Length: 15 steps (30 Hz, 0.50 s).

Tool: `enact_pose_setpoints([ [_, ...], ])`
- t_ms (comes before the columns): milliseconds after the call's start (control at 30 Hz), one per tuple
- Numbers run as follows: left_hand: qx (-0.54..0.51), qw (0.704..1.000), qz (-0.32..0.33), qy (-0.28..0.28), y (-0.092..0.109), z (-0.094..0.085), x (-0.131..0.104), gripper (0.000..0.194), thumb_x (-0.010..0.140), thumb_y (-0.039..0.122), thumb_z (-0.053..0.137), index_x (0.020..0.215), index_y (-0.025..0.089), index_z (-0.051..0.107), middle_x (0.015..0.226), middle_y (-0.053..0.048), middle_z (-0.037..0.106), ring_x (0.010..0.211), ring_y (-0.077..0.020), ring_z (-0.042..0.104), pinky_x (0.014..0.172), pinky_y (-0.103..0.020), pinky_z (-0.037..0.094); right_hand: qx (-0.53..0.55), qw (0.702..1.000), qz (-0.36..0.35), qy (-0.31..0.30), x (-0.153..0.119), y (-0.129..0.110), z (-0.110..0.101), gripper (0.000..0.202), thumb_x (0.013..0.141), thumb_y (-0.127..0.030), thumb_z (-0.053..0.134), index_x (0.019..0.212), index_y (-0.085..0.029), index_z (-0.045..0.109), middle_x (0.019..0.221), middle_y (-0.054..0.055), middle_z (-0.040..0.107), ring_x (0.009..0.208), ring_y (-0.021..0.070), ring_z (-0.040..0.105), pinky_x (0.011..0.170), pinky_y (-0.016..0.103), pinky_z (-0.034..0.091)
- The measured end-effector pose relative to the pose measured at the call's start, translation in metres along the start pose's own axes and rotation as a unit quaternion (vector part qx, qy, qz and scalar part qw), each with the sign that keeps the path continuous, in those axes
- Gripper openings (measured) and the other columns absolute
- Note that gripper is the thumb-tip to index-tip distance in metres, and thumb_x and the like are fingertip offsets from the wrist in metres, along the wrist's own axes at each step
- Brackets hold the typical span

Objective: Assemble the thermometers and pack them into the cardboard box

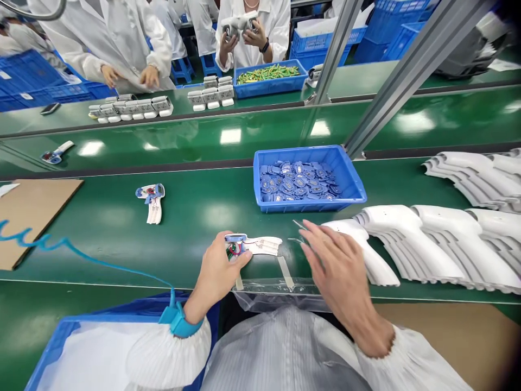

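Observation:
My left hand (222, 269) is closed around the head end of an open white thermometer-gun housing half (264, 245). Inside that half sit a blue-framed display, a green board and red wires. To the right, my right hand (340, 266) is raised with its fingers stretched out, slightly blurred. Thin clear or silvery strips (296, 239) show by its fingertips; what they are, I cannot make out. Beside that hand lies the nearest white housing shell (372, 255), partly covered by it. A second housing half with electronics (152, 202) lies at the left.
A blue bin (354, 187) of blue plastic parts stands ahead. Rows of white shells (443, 239) fill the right side. A coiled blue cord (118, 264) runs to my left wristband. Cardboard (36, 217) lies left. A metal post (407, 70) rises ahead; co-workers (118, 43) stand opposite.

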<state>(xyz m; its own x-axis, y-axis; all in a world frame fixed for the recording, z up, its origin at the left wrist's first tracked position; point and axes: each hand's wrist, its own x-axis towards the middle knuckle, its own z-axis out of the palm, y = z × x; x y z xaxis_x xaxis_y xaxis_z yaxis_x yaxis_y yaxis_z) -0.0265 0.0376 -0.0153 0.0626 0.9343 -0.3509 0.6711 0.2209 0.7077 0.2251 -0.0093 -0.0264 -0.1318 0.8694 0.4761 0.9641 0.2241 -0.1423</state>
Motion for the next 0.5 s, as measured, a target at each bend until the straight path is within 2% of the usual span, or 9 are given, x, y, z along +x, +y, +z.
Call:
enact_pose_setpoints([
  [100, -0.062, 0.998, 0.010, -0.022, -0.001, 0.001, 0.001, 0.037, 0.087, 0.039, 0.063, 0.117, 0.017, 0.059, 0.106, -0.008, 0.070, 0.092, -0.0230, 0.065, 0.076, -0.033, 0.048, -0.077, 0.993, 0.091, 0.019, -0.012, 0.014, -0.024, 0.027, 0.100, -0.035, 0.053, 0.119, -0.020, 0.066, 0.119, 0.007, 0.074, 0.105, 0.0299, 0.066, 0.086, 0.043, 0.045],
  [200, -0.176, 0.981, -0.020, -0.080, -0.006, -0.001, 0.005, 0.035, 0.087, 0.039, 0.066, 0.112, 0.015, 0.061, 0.099, -0.008, 0.071, 0.083, -0.0200, 0.067, 0.065, -0.027, 0.045, -0.176, 0.970, 0.159, -0.048, -0.030, 0.037, -0.033, 0.054, 0.101, -0.055, 0.037, 0.119, -0.013, 0.067, 0.114, 0.018, 0.072, 0.094, 0.0372, 0.064, 0.071, 0.046, 0.043],
  [267, -0.244, 0.961, -0.049, -0.124, -0.008, -0.001, 0.007, 0.036, 0.085, 0.039, 0.070, 0.110, 0.013, 0.063, 0.093, -0.008, 0.071, 0.077, -0.0188, 0.068, 0.062, -0.025, 0.043, -0.207, 0.960, 0.164, -0.095, -0.038, 0.049, -0.028, 0.064, 0.100, -0.060, 0.031, 0.117, -0.011, 0.067, 0.107, 0.021, 0.071, 0.088, 0.0372, 0.063, 0.066, 0.045, 0.041],
  [333, -0.294, 0.943, -0.058, -0.147, -0.007, -0.001, 0.007, 0.040, 0.084, 0.040, 0.073, 0.111, 0.012, 0.062, 0.091, -0.008, 0.071, 0.077, -0.0178, 0.067, 0.061, -0.024, 0.042, -0.216, 0.956, 0.167, -0.111, -0.042, 0.057, -0.019, 0.062, 0.100, -0.060, 0.030, 0.111, -0.012, 0.069, 0.099, 0.019, 0.071, 0.084, 0.0345, 0.062, 0.063, 0.042, 0.040],
  [433, -0.342, 0.924, -0.056, -0.163, -0.002, -0.003, 0.006, 0.047, 0.083, 0.041, 0.076, 0.117, 0.013, 0.059, 0.095, -0.007, 0.070, 0.081, -0.0167, 0.066, 0.061, -0.022, 0.041, -0.205, 0.959, 0.167, -0.105, -0.043, 0.063, -0.015, 0.060, 0.102, -0.058, 0.029, 0.106, -0.014, 0.069, 0.094, 0.016, 0.071, 0.081, 0.0319, 0.062, 0.059, 0.040, 0.039],
  [500, -0.353, 0.917, -0.058, -0.175, 0.001, -0.005, 0.005, 0.050, 0.084, 0.043, 0.075, 0.120, 0.013, 0.058, 0.097, -0.008, 0.070, 0.085, -0.0169, 0.064, 0.064, -0.022, 0.042, -0.173, 0.970, 0.155, -0.076, -0.043, 0.063, -0.022, 0.061, 0.102, -0.059, 0.029, 0.109, -0.013, 0.068, 0.097, 0.016, 0.071, 0.084, 0.0320, 0.063, 0.064, 0.041, 0.043],
])
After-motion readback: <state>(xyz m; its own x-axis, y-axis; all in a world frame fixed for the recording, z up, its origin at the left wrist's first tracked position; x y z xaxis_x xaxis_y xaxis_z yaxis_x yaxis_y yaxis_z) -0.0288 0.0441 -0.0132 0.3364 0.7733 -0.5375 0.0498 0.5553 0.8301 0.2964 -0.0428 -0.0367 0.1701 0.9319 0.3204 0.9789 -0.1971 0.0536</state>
